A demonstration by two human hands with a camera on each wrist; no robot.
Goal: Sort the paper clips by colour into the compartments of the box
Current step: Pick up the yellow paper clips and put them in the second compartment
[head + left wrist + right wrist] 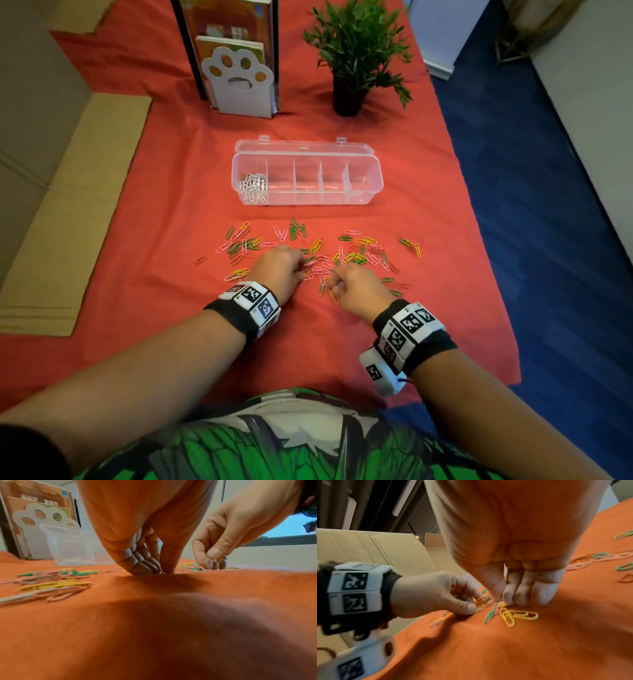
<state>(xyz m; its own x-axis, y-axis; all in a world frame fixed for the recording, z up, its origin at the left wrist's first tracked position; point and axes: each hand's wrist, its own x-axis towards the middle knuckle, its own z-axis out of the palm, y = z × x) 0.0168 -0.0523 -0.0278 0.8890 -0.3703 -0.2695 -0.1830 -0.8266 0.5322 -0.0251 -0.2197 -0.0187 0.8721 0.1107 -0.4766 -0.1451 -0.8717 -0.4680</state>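
Pink, green, yellow and red paper clips point(318, 253) lie scattered on the red cloth in front of a clear box point(308, 202) with an open lid. Its leftmost compartment holds white clips point(254, 186); the others look empty. My left hand point(303, 270) is down in the pile with curled fingers, pinching pink clips point(479, 601) against the cloth point(154, 570). Close to its right, my right hand point(330, 284) has its thumb and forefinger pinched on a clip point(502, 601) beside yellow clips point(518, 615) and a green one point(491, 613). That clip's colour is hidden.
A white paw-shaped bookend point(239, 85) with books and a potted plant point(352, 68) stand behind the box. Flat cardboard point(68, 222) lies along the left side. The cloth ends at the right above blue floor point(531, 205).
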